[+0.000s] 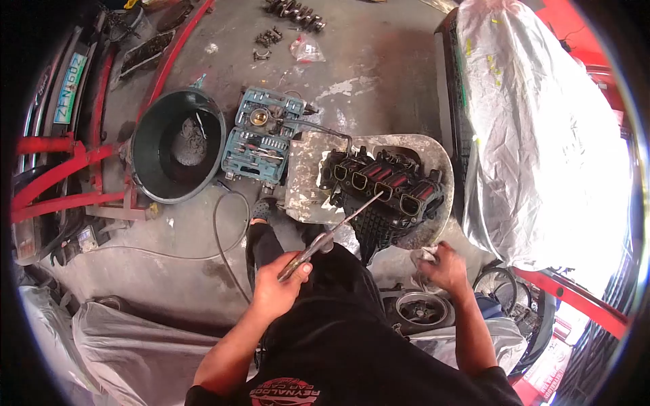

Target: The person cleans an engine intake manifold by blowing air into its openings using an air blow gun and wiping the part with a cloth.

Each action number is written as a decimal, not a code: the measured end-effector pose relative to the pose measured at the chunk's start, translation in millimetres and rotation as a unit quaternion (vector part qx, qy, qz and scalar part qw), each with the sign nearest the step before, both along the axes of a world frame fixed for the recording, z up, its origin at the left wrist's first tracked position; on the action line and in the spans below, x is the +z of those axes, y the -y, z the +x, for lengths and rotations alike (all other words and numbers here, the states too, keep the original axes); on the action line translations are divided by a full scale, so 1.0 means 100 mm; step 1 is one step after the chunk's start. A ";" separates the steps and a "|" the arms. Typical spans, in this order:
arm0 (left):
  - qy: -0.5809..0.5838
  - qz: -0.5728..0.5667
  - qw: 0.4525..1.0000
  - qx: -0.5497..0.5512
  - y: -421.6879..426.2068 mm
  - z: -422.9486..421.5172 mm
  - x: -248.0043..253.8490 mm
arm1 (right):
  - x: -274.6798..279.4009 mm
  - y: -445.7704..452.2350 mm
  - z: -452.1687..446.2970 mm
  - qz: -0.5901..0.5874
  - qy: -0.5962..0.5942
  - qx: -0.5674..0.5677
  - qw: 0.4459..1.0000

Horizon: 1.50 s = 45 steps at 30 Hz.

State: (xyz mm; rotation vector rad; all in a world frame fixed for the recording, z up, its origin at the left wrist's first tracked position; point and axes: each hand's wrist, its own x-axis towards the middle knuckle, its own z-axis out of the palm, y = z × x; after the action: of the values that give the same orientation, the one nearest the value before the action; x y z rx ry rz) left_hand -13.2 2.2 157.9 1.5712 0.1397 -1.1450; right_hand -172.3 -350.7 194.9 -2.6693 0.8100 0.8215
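My left hand (281, 284) is closed around the handle of a long-nozzled metal blow gun (317, 249). Its thin tip reaches over a black intake manifold (369, 179), near one of the port openings; whether it touches I cannot tell. The manifold has several rectangular ports in a row and rests on a worn, paint-flecked board (305, 183). To the right of the manifold's near end, my right hand (445, 269) is closed on a crumpled whitish rag (426, 254), partly hidden by the fingers.
A blue tool case (256, 157) lies open left of the board, beside a dark tub (145, 142) holding liquid. A hose (218, 237) loops across the floor. Engine parts (296, 13) lie farther off. A silver-covered vehicle (501, 135) stands right; a wheel (421, 308) is near my right arm.
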 end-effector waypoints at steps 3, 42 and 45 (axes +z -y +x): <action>0.015 0.002 0.999 0.035 0.04 -0.09 -0.13 | -0.09 -0.21 0.22 0.019 0.074 0.066 0.995; -0.021 -0.066 0.997 0.046 0.48 -0.19 -1.01 | -0.94 -0.67 0.99 -0.086 -0.292 0.320 0.897; -0.116 -0.093 0.987 0.064 0.52 -0.14 -0.86 | -0.92 -0.49 1.18 -0.044 -0.327 0.320 0.888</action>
State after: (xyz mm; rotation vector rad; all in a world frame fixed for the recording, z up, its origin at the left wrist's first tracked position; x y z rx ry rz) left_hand -27.5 -49.9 71.6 1.2447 0.2751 -1.2015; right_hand -54.5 -301.8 102.8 -2.7591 0.0143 1.9450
